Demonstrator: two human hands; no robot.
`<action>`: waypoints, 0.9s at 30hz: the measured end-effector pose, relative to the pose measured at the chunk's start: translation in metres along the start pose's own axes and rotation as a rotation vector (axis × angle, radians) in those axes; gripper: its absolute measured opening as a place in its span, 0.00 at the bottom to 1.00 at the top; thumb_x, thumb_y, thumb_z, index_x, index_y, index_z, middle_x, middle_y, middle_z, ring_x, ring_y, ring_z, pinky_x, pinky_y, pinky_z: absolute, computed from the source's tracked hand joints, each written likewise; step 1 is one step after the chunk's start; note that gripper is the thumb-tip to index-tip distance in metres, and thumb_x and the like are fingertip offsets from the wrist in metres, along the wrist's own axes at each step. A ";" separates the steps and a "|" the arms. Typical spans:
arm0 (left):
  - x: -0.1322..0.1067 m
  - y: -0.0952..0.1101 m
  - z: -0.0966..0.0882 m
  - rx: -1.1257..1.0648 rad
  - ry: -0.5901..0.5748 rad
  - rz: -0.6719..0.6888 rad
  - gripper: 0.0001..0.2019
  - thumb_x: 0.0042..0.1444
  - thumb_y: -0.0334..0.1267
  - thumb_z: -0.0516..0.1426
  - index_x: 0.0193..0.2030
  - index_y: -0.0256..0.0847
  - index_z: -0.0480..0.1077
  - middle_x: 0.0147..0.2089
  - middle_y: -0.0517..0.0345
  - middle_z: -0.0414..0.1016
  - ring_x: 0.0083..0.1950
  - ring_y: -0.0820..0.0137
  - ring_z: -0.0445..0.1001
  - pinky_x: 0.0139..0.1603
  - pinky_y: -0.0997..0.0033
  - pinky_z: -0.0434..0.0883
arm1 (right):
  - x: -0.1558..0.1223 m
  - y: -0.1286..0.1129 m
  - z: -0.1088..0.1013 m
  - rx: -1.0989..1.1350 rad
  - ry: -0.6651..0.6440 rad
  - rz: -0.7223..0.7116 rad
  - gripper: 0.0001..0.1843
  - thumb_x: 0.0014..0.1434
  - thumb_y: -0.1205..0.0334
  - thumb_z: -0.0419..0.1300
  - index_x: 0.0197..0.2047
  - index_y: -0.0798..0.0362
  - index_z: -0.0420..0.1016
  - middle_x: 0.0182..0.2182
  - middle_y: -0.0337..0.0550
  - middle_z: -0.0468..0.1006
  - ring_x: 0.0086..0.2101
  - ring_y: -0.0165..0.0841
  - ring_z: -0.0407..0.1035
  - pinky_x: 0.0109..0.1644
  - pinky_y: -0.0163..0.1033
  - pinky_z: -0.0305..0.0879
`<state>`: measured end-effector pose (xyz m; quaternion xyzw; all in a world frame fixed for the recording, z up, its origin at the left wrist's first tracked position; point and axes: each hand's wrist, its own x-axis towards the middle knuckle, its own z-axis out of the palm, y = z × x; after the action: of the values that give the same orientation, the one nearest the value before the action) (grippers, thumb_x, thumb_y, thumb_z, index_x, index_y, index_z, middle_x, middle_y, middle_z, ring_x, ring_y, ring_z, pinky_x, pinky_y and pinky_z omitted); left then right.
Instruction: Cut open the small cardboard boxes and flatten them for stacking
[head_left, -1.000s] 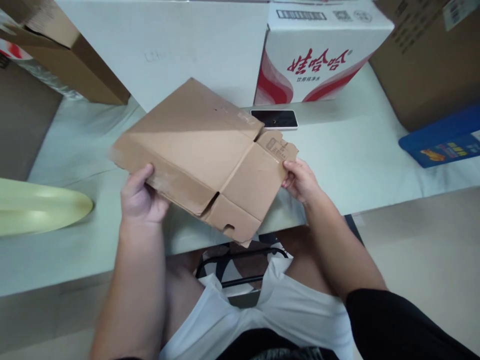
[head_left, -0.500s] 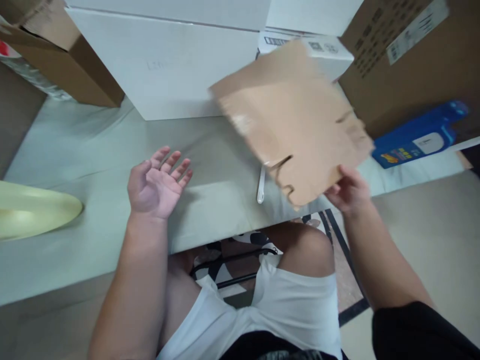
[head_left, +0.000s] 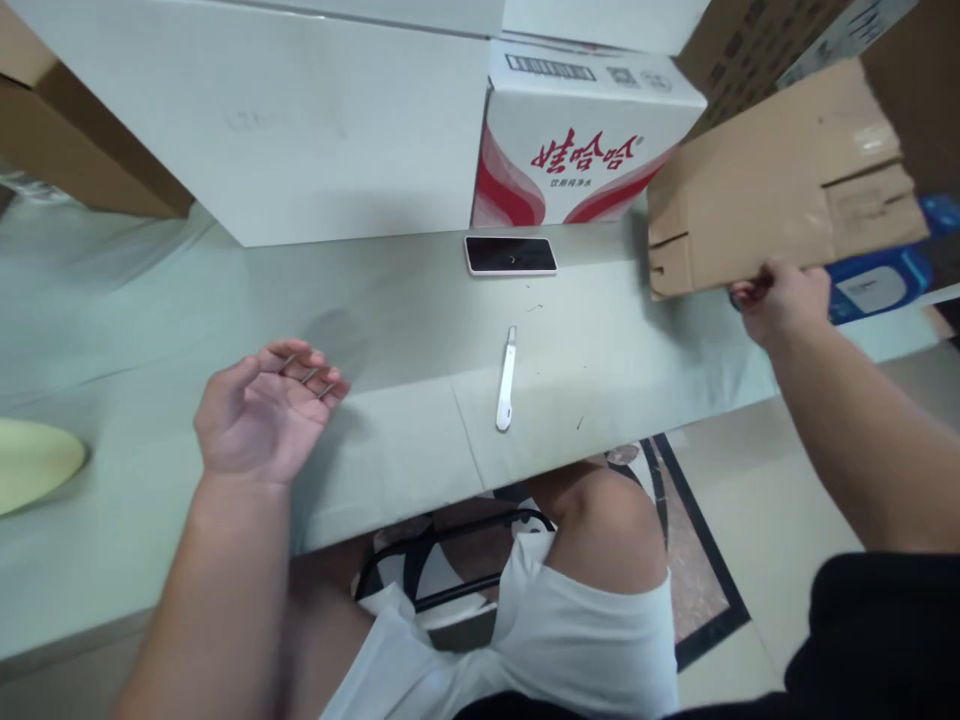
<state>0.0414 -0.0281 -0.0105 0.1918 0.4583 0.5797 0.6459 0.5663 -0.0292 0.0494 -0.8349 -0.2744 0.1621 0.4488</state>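
Observation:
My right hand (head_left: 784,298) is closed on the lower edge of a flattened brown cardboard box (head_left: 780,190), held up over the table's right end. My left hand (head_left: 259,410) hovers palm up over the pale green table (head_left: 397,340), fingers loosely curled and apart, with nothing in it. A small white cutter-like tool (head_left: 507,380) lies on the table between my hands. A black phone (head_left: 511,254) lies flat further back.
A large white box (head_left: 285,120) and a white carton with red print (head_left: 585,140) stand along the back. Brown cartons (head_left: 67,150) are at the left and top right. A blue pack (head_left: 877,285) lies right. A pale yellow disc (head_left: 34,460) pokes in left.
My left hand let go of the cardboard and now rests open. My right hand carried the flattened box from the table's middle off to the right, uncovering the phone and white tool.

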 end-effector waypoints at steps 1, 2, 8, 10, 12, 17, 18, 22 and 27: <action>0.002 -0.002 0.001 0.010 0.008 0.002 0.14 0.36 0.46 0.66 0.28 0.38 0.76 0.27 0.55 0.75 0.28 0.69 0.74 0.30 0.69 0.78 | 0.015 -0.006 0.010 0.036 -0.008 0.008 0.17 0.70 0.75 0.45 0.32 0.46 0.48 0.27 0.30 0.55 0.22 0.16 0.57 0.32 0.25 0.63; 0.003 -0.003 0.002 0.023 0.015 0.002 0.15 0.35 0.47 0.67 0.27 0.38 0.76 0.27 0.55 0.75 0.28 0.69 0.74 0.30 0.70 0.78 | 0.030 -0.012 0.019 0.063 -0.026 0.020 0.17 0.70 0.76 0.45 0.33 0.46 0.48 0.29 0.30 0.56 0.23 0.15 0.58 0.35 0.24 0.64; 0.011 -0.010 0.011 0.082 0.021 -0.018 0.17 0.32 0.48 0.67 0.27 0.38 0.77 0.28 0.53 0.75 0.29 0.69 0.74 0.30 0.70 0.79 | 0.068 -0.016 0.052 -0.031 -0.394 0.251 0.05 0.72 0.64 0.55 0.41 0.54 0.64 0.41 0.47 0.74 0.35 0.25 0.75 0.46 0.38 0.73; 0.010 -0.010 0.012 0.076 0.004 -0.015 0.16 0.34 0.48 0.67 0.27 0.39 0.77 0.28 0.53 0.75 0.30 0.69 0.74 0.30 0.71 0.79 | 0.064 -0.008 0.053 -0.089 -0.433 0.283 0.03 0.71 0.64 0.57 0.43 0.53 0.66 0.43 0.48 0.76 0.35 0.27 0.76 0.47 0.39 0.75; 0.009 -0.008 0.011 0.061 -0.020 -0.014 0.16 0.35 0.48 0.67 0.27 0.38 0.77 0.28 0.53 0.75 0.30 0.69 0.74 0.30 0.70 0.79 | 0.056 -0.003 0.049 -0.140 -0.441 0.293 0.01 0.70 0.65 0.56 0.43 0.52 0.67 0.43 0.48 0.78 0.36 0.29 0.76 0.43 0.38 0.76; 0.001 0.005 0.006 -0.030 -0.064 -0.014 0.15 0.35 0.48 0.67 0.27 0.39 0.77 0.27 0.54 0.74 0.28 0.69 0.73 0.29 0.69 0.78 | 0.024 -0.020 0.034 -0.248 -0.464 0.206 0.02 0.67 0.65 0.59 0.40 0.52 0.71 0.39 0.49 0.80 0.36 0.34 0.77 0.36 0.38 0.77; -0.001 0.008 0.004 -0.056 -0.073 -0.014 0.14 0.36 0.47 0.66 0.27 0.39 0.77 0.27 0.55 0.74 0.28 0.69 0.73 0.30 0.69 0.78 | 0.014 -0.030 0.034 -0.269 -0.483 0.165 0.01 0.66 0.65 0.61 0.40 0.52 0.73 0.39 0.50 0.80 0.35 0.34 0.77 0.36 0.40 0.77; -0.007 0.020 -0.007 -0.152 -0.089 0.022 0.11 0.40 0.45 0.64 0.27 0.40 0.77 0.27 0.57 0.74 0.29 0.70 0.74 0.31 0.71 0.77 | -0.041 -0.082 0.065 -0.361 -0.657 -0.062 0.04 0.59 0.65 0.69 0.38 0.54 0.80 0.38 0.52 0.84 0.32 0.36 0.78 0.37 0.42 0.77; -0.004 0.027 -0.031 -0.063 -0.096 0.206 0.13 0.43 0.47 0.65 0.29 0.41 0.74 0.27 0.58 0.72 0.28 0.72 0.71 0.31 0.75 0.73 | -0.148 -0.146 0.158 -0.452 -0.988 -0.547 0.04 0.53 0.62 0.73 0.33 0.49 0.84 0.29 0.41 0.84 0.32 0.36 0.77 0.43 0.44 0.78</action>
<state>0.0012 -0.0337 -0.0032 0.2450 0.3865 0.6472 0.6097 0.3215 0.0508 0.0896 -0.6346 -0.6825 0.3469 0.1053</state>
